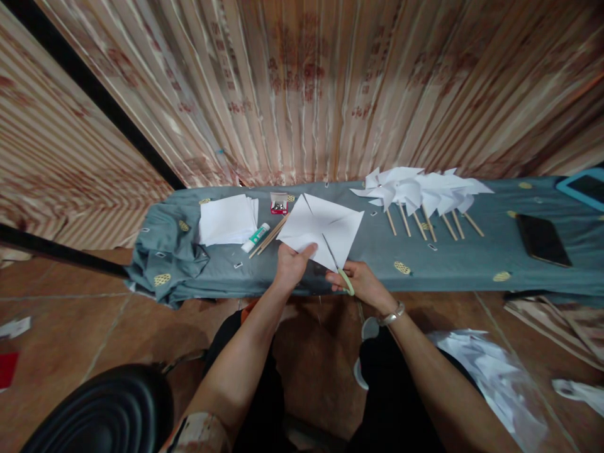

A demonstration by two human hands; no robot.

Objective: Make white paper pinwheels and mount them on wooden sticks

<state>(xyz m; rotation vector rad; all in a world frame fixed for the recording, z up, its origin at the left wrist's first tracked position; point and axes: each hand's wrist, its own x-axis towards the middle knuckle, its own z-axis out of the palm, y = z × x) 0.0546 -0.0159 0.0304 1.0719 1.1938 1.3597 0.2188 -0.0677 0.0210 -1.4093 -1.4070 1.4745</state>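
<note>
Two bare hands were busy at the near edge of a long bench [306,286] spread with grey-blue cloth. The left hand [290,267] pinched a white paper square [302,228] near its lower edge, thumb on top, the other fingers mostly hidden beneath. The right hand [361,282] gripped the green-handled scissors [348,283], one blade lying over the paper by its near corner; how far the blades stood apart, I could not tell. Slits already ran inward from other parts of the square, which was held above the cloth around the middle of the bench.

Just left of it lay some wooden sticks [268,239], a glue stick [256,237] and an open red box [279,206] of small metal pieces, with a stack of white paper [224,220] farther left. To the right, white pinwheels [419,189] lay in an overlapping row, seven sticks showing, and beyond them a dark phone [542,239]
</note>
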